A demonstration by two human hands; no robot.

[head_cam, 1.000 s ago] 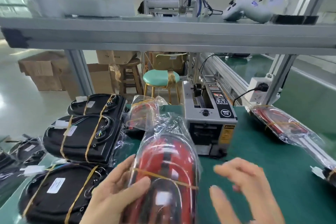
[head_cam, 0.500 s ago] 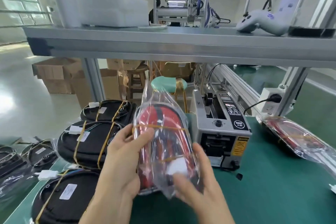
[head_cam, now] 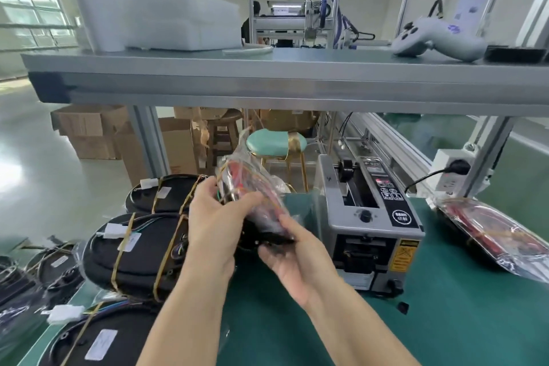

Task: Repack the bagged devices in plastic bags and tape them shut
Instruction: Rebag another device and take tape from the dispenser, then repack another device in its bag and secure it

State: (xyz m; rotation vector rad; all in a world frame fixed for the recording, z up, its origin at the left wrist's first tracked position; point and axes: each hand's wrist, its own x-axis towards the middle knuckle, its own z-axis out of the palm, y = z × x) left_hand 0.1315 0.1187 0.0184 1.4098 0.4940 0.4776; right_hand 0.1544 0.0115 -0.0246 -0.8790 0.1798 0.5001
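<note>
A red device in a clear plastic bag (head_cam: 252, 190), bound with rubber bands, is held tilted above the green table mat (head_cam: 445, 321). My left hand (head_cam: 217, 217) grips its left side and top. My right hand (head_cam: 294, 255) holds its lower end from beneath, thumb on the plastic. Another bagged red device (head_cam: 487, 229) lies on the mat at the right. The grey tape dispenser machine (head_cam: 368, 217) stands just right of my hands.
Several black devices with rubber bands (head_cam: 139, 249) are stacked at the left, more in bags at the far left edge. A metal shelf (head_cam: 267, 77) spans overhead, carrying white foam (head_cam: 178, 21) and a grey controller (head_cam: 436, 38). A power socket (head_cam: 451, 172) sits behind the dispenser.
The bagged red device was lifted off the table, stood upright, then tilted away and carried farther from me. My right hand came under its lower end and took hold.
</note>
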